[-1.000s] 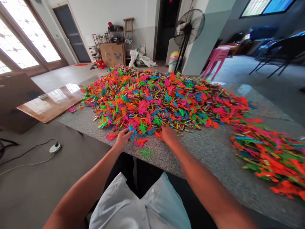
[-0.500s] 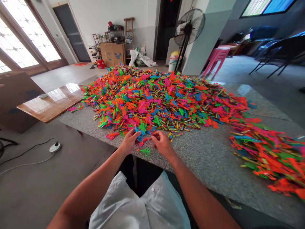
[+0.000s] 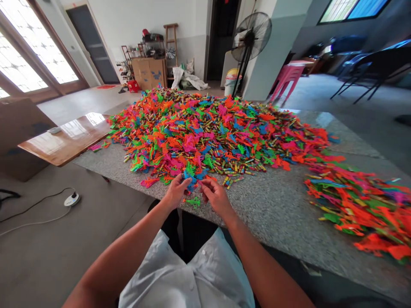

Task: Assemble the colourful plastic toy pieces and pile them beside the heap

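My left hand (image 3: 175,191) is closed, pinching a blue plastic piece (image 3: 190,181) between thumb and fingers. Beside it, my right hand (image 3: 215,196) has thumb and fingertips pressed together close to that blue piece. What they grip is too small to tell, though a bit of pink shows at the tips. A green toy-shaped piece (image 3: 193,202) with an orange end lies on the stone tabletop (image 3: 257,201) just below my hands. Beyond them rises a big heap of bright plastic pieces (image 3: 180,141) mixed with small coloured tubes (image 3: 229,179).
A second pile of pieces (image 3: 362,209) spreads over the table's right side. To the left stands a wooden board (image 3: 64,137), with a power strip (image 3: 72,199) on the floor. Behind the heap are a standing fan (image 3: 250,38), a cardboard box (image 3: 149,72) and pink stools (image 3: 287,79).
My right fingertips have come closer to the blue piece in my left hand. The reddish-pink piece seen between the hands is now mostly out of sight. The view has shifted slightly.
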Available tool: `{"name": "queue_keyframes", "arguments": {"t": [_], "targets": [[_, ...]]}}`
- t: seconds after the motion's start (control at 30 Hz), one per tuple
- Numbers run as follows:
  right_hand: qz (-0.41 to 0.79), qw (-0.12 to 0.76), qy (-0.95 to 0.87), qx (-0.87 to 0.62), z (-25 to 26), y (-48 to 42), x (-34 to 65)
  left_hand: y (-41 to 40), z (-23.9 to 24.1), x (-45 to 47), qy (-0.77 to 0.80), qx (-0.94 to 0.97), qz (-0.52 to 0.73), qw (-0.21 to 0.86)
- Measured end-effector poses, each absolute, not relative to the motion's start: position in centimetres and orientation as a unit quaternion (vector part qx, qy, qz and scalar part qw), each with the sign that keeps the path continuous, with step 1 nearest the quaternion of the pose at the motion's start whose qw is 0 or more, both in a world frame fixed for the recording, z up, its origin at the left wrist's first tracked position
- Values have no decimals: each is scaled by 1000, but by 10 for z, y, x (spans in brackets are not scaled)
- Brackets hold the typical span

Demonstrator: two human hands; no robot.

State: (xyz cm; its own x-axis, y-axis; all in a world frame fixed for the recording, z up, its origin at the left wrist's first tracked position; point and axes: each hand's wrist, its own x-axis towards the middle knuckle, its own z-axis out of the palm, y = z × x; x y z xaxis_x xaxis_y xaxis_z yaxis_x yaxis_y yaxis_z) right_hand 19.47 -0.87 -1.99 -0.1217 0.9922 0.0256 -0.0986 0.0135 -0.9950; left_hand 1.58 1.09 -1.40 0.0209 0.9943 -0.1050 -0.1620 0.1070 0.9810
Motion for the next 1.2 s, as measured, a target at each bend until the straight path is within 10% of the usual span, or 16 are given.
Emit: {"name": "queue_keyframes", "arguments": {"t": [1.03, 1.2], "targets": [[464, 452, -557, -520, -41, -31, 205, 2, -32, 36, 531, 441, 461, 558], [370, 443, -438, -689, -40, -10, 312, 17, -30, -29, 638, 581, 410, 296]]}}
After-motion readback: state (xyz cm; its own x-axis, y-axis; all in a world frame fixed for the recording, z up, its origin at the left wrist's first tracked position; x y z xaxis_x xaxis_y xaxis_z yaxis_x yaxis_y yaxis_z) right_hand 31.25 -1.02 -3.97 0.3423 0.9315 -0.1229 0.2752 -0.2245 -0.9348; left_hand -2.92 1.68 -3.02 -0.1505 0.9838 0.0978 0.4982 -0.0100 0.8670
